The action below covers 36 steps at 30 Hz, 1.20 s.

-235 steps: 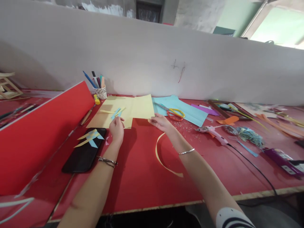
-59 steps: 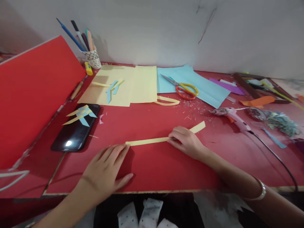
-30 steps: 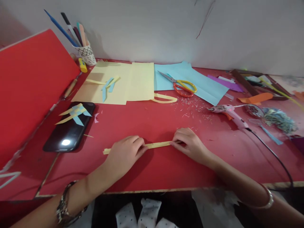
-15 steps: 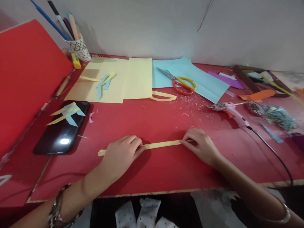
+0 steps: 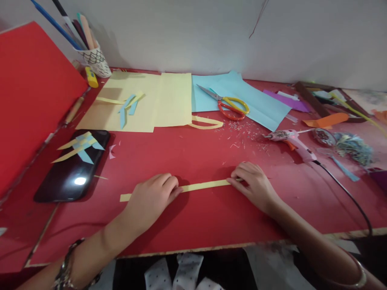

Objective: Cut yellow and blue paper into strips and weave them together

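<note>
A narrow yellow paper strip (image 5: 205, 185) stretches between my two hands, low over the red table near its front edge. My left hand (image 5: 154, 197) pinches it toward the left part, and a short end pokes out to the left of that hand. At the strip's right end, my right hand (image 5: 252, 183) grips it between thumb and fingers; the tip is mostly covered. A woven yellow and blue paper piece (image 5: 84, 143) lies on a black phone (image 5: 72, 173) left of my left hand.
Scissors (image 5: 232, 106) rest on blue paper (image 5: 263, 102), beside yellow sheets (image 5: 172, 100) with loose strips (image 5: 128, 106). A pink glue gun (image 5: 298, 145) with a cord lies at right, near a brown tray (image 5: 317, 98). A pen cup (image 5: 96, 60) stands back left.
My view has shifted slightly, so things on the left appear farther left. Both hands keep hold of the yellow strip, with little movement.
</note>
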Available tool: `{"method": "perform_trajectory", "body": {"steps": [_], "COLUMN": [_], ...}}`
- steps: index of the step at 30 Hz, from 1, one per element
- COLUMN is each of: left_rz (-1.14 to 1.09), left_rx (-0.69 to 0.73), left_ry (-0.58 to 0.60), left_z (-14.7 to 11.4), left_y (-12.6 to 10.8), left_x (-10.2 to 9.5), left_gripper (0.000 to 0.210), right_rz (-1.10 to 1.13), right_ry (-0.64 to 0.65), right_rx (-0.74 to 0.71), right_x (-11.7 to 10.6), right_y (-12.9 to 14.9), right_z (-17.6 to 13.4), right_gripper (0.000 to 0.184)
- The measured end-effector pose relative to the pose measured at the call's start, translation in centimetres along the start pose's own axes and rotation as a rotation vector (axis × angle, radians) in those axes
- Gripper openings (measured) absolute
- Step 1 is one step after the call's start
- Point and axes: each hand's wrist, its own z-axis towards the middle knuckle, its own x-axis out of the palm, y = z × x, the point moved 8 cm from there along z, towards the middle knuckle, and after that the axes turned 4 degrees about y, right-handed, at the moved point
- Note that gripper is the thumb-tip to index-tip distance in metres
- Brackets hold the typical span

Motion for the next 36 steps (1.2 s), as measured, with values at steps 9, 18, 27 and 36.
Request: {"method": "perform_trajectory", "body": {"steps": [9, 18, 27, 36], "left_rz": [0.051, -0.033, -0.195, -0.244], "left_rx": [0.017, -0.083, -0.092, -0.115], "left_ry": [-0.116, -0.164, -0.145, -0.159], "left_z": [-1.7, -4.0, -5.6, -5.8], "left_y": [1.3, 4.6, 7.0, 7.0], "left_x": [-0.7, -0.8, -0.5, -1.0], "left_gripper": [0.040, 0.051, 0.042, 0.040], "right_rz": [-0.024, -0.017, -0.036, -0.079], "right_ry": [-0.001, -0.023, -0.044, -0.091], "right_rx": [0.019, 0.057, 0.108, 0.178], "right_x": [0.0, 0.0, -0.4, -1.3], "right_y": [-0.1, -0.4, -1.2, -2.6], "right_z": [0.0, -0.3, -0.9, -2.0], "right_gripper": [0.033, 0.031, 0.028, 0.028]}}
